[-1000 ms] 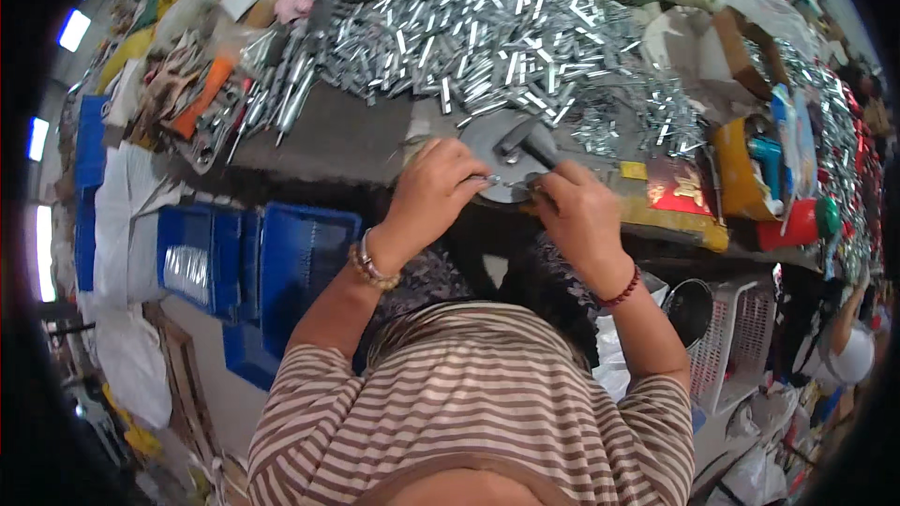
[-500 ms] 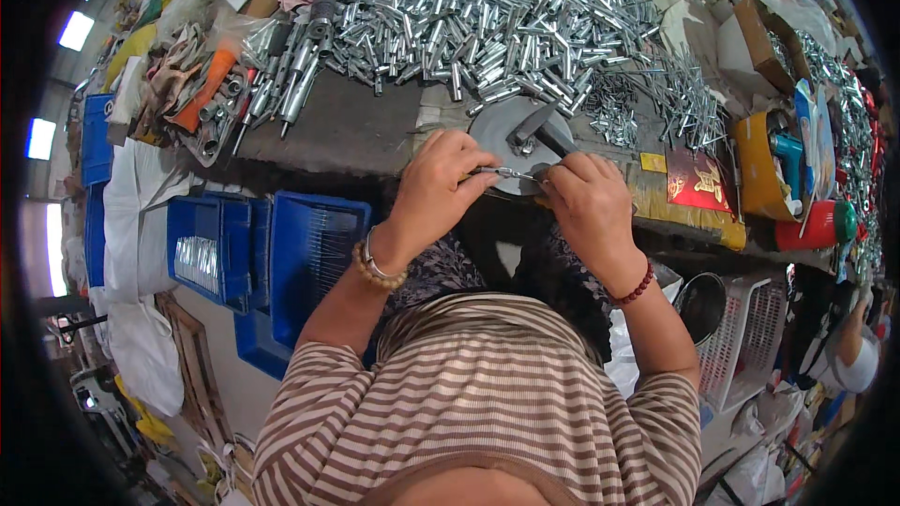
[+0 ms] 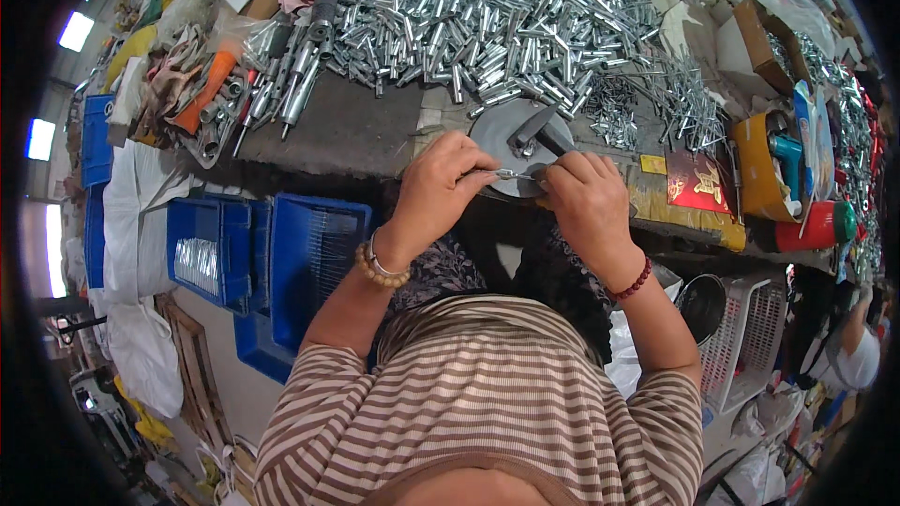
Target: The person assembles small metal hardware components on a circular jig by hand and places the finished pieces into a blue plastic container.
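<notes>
My left hand [image 3: 439,183] is closed, thumb and fingers pinching one end of a small shiny metal piece [image 3: 506,173]. From the other side, my right hand [image 3: 589,204] pinches the piece's thin end; the fingertips cover that part. Both hands hold it level above the near edge of a round grey metal plate [image 3: 500,122]. A hammer [image 3: 553,137] lies on the plate with its head toward the middle, just beyond my right fingers. Far behind the plate spreads a big heap of shiny metal tubes [image 3: 497,23].
Small pins [image 3: 614,112] and thin rods [image 3: 689,103] lie right of the plate. A red packet [image 3: 697,180], a yellow container [image 3: 757,155] and a red cup [image 3: 808,227] sit farther right. Pliers-like tools and an orange-handled tool [image 3: 217,75] crowd the left. Blue bins [image 3: 314,215] stand below the bench edge.
The hands stay nearly in place, with the metal piece shifted and turned slightly between the fingers. The hammer and plate have not moved.
</notes>
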{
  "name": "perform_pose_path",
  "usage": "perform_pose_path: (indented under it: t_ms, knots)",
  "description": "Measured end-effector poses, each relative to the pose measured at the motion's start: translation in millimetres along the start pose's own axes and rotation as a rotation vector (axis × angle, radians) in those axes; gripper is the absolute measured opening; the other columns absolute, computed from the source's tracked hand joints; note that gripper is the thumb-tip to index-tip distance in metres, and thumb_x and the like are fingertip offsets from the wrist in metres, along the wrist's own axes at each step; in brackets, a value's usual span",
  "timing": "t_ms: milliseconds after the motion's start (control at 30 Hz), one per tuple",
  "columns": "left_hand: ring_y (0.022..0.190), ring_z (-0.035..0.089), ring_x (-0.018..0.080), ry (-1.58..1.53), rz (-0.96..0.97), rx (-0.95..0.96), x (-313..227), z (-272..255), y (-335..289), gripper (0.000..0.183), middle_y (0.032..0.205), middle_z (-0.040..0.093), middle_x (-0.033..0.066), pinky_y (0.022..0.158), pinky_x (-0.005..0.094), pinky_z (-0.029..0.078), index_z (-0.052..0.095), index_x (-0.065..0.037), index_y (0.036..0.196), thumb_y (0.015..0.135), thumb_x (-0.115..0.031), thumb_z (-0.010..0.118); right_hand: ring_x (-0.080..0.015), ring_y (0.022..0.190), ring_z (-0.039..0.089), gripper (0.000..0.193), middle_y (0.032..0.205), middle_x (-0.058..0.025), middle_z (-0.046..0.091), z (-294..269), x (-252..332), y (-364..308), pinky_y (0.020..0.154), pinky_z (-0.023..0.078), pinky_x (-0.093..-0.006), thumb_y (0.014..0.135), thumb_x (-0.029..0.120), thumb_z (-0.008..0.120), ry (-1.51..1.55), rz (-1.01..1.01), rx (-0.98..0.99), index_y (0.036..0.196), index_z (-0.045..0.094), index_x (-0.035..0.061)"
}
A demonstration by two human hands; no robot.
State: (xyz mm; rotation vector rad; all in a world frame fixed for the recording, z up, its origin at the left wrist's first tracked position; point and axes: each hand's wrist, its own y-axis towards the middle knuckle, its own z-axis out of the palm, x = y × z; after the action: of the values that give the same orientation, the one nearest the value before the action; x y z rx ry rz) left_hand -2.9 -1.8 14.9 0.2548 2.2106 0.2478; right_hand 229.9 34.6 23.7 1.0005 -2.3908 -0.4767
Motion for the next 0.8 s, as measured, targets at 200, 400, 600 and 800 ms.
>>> perform_pose_path:
  t_ms: [200,400,600,800]
  knots:
    - [0.088,0.063,0.0204,-0.063,0.012,0.000,0.2,4.0,3.7,0.015,0.094,0.062,0.0069,0.076,0.0320,0.051,0.077,-0.004,0.100,0.085,-0.001,0.078,-0.0255,0.087,0.062,0.013,0.089,-0.0042,0.060,2.6,-4.3,2.7,0.077,0.047,-0.0398,0.075,0.008,0.071,-0.023,-0.012,-0.013,0.087,0.069,0.0104]
    - [0.086,0.062,0.0207,-0.054,0.027,0.006,2.5,3.0,4.3,0.015,0.094,0.060,0.0063,0.076,0.0317,0.050,0.077,-0.004,0.099,0.085,-0.001,0.078,-0.0243,0.091,0.061,0.012,0.090,-0.0043,0.060,5.6,-7.0,6.1,0.079,0.048,-0.0378,0.079,0.009,0.071,0.023,-0.041,0.005,0.090,0.071,0.0102]
    - [0.082,0.064,0.0239,-0.025,0.033,-0.033,-0.9,0.3,-2.5,0.012,0.091,0.062,0.0066,0.072,0.0364,0.051,0.076,-0.005,0.096,0.085,-0.002,0.077,-0.0375,0.083,0.065,0.010,0.087,-0.0134,0.063,-19.8,-59.6,-1.2,0.071,0.052,-0.0477,0.085,0.009,0.073,0.013,0.321,-0.229,0.087,0.065,0.0054]
    - [0.081,0.065,0.0240,-0.050,0.057,-0.041,0.7,7.1,5.9,0.012,0.091,0.062,0.0071,0.071,0.0368,0.052,0.076,-0.004,0.097,0.085,-0.001,0.077,-0.0376,0.090,0.067,0.014,0.093,-0.0142,0.065,-28.9,-135.7,5.5,0.075,0.054,-0.0479,0.084,0.012,0.074,-0.208,0.460,-0.162,0.094,0.068,0.0044]
